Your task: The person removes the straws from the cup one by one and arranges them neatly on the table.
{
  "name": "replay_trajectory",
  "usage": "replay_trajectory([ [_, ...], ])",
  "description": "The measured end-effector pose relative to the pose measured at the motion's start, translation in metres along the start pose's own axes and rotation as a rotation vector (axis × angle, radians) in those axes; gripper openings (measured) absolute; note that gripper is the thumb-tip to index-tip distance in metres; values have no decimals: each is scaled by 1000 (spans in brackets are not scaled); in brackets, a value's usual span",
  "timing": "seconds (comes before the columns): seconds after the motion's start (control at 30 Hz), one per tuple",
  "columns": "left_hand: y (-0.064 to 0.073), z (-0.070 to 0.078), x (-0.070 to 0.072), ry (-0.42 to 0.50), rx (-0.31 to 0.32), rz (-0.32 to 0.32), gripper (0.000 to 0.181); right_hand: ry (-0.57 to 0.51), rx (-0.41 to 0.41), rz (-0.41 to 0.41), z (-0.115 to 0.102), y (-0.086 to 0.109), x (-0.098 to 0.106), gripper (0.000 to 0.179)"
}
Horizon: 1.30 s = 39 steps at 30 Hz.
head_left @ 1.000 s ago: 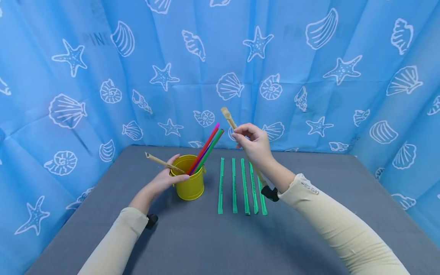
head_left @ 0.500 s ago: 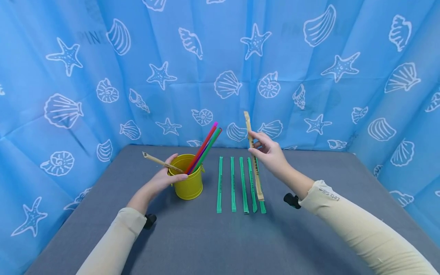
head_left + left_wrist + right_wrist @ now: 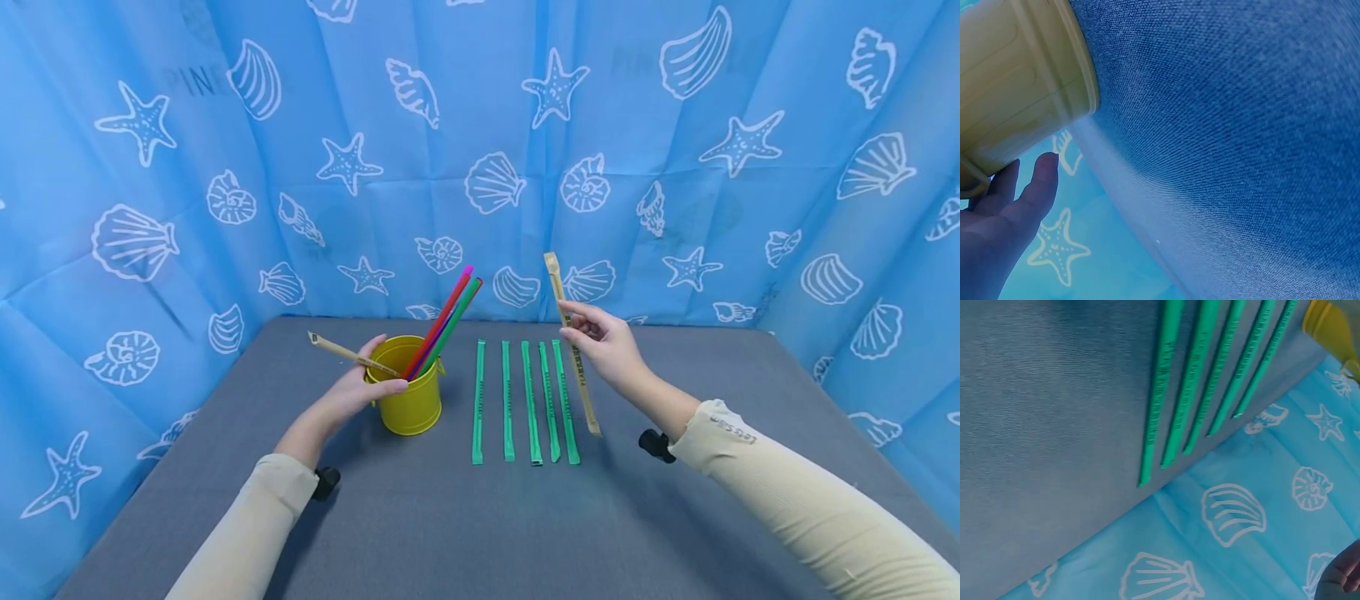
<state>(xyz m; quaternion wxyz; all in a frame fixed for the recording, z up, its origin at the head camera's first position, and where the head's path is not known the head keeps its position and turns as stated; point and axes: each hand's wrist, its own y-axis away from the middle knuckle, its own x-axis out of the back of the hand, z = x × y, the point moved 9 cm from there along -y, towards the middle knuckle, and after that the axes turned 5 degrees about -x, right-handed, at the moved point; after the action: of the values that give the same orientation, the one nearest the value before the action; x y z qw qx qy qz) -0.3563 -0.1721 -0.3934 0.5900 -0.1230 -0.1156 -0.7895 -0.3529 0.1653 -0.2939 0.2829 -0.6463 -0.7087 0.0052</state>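
My right hand (image 3: 604,343) pinches a straw in a tan paper wrapper (image 3: 582,380) between thumb and fingers. The straw stands nearly upright, its top leaning left, just right of several green-wrapped straws (image 3: 530,404) that lie in a row. On the left, my left hand (image 3: 347,396) holds the side of a yellow bucket (image 3: 411,410), thumb at the rim. Inside the bucket lean red, purple and green straws (image 3: 444,321) and one tan-wrapped straw (image 3: 339,347). In the left wrist view, the fingers (image 3: 1041,184) lie against the bucket's wall. Only part of the hand (image 3: 1342,575) shows in the right wrist view.
A grey cloth-covered table (image 3: 480,533) carries everything. Behind it and along both sides hangs a blue curtain (image 3: 450,108) with white shells and starfish, close to the table's back edge.
My right hand has moved right with the tan straw, from near the bucket, across the green row, to its right side. The left hand has stayed at the bucket.
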Motion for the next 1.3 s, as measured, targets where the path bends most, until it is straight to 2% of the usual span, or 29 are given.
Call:
replay_trajectory([
  [0.2,0,2,2,-4,-3,8,92,86,-17,9,12,-1,7,36],
  [0.53,-1,7,3,-19,4,8,93,202,-28,-89,31,-4,13,54],
  [0.7,-1,6,4,-14,-1,11,91,203,-38,-125,46,-7,15,56],
  [0.9,1,2,4,-20,8,18,92,201,-90,-163,73,-6,14,61],
  [1.3,2,3,-1,16,-13,6,91,156,-193,-293,118,-2,-2,66],
])
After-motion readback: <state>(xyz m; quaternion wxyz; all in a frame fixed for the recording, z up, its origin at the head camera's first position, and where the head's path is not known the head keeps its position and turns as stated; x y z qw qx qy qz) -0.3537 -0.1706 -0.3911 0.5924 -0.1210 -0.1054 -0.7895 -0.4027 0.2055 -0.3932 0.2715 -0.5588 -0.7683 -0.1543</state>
